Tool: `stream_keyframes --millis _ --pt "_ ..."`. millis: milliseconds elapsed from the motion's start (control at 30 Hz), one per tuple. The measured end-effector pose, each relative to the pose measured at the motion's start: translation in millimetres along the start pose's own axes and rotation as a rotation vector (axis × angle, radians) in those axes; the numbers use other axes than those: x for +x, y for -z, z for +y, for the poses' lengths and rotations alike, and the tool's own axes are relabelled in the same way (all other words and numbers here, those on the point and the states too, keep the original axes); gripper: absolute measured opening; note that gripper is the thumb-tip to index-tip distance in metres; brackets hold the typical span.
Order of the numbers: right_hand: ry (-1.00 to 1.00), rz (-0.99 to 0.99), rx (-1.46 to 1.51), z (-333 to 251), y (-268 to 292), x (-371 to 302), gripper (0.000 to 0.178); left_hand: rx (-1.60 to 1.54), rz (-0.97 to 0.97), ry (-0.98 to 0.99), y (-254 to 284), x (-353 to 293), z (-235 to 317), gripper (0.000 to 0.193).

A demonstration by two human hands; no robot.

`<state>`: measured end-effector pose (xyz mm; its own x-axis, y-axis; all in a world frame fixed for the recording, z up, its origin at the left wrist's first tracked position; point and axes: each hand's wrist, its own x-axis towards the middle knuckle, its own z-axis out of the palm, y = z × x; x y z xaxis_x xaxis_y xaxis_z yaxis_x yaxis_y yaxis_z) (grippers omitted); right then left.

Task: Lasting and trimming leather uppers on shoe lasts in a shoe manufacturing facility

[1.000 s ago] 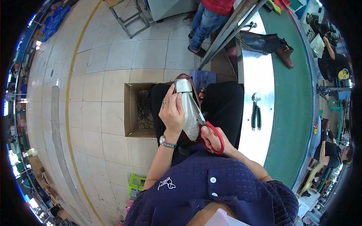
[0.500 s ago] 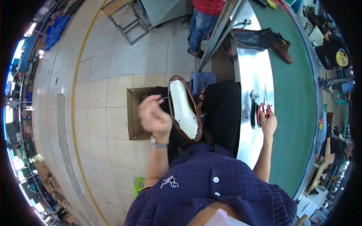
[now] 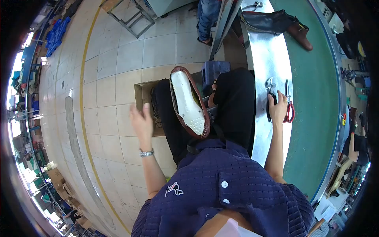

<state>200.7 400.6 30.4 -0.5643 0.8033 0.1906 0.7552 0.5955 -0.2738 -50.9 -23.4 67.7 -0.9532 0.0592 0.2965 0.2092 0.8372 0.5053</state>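
Over my lap lies a brown shoe upper [image 3: 205,112] on a last, sole side up, with a white insole board [image 3: 186,96] bearing small metal spots. To its left, above the floor, my left hand [image 3: 142,123] is open and holds nothing, slightly smeared by motion. My right hand [image 3: 278,107] rests on the metal bench, its fingers closed around the black handles of lasting pincers [image 3: 270,83]. The pincers' metal head points away from me; most of the handles are hidden under the hand. Just right of that hand lie red-handled scissors [image 3: 291,112], blades pointing away.
An open cardboard box [image 3: 137,94] stands by my left leg. A dark boot with a brown foot [image 3: 272,23] lies across the far bench [image 3: 264,59] and green table [image 3: 312,118]. Beyond my knees are a blue crate [image 3: 215,71], a metal post and another person's legs [image 3: 208,19].
My left hand has moved left, away from the shoe; the thin dark piece at its fingers no longer shows. My right hand has gone from the scissors to the pincers.
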Motion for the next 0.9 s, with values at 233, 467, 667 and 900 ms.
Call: stream_keyframes --millis 233,467,667,900 --pt "-0.114 -0.104 -0.082 -15 -10 -3 0.049 -0.282 -0.547 0.134 4 -48 88 0.045" --pt "-0.481 -0.315 0.576 16 -9 8 0.044 -0.317 -0.976 -0.047 13 -24 118 0.038" --pt "-0.766 -0.371 1.088 -41 46 -4 0.057 -0.446 -0.386 -0.837 -34 40 208 0.037" --pt "-0.546 -0.624 1.033 -99 93 4 0.064 -0.341 -1.006 -0.768 -117 120 220 0.034"
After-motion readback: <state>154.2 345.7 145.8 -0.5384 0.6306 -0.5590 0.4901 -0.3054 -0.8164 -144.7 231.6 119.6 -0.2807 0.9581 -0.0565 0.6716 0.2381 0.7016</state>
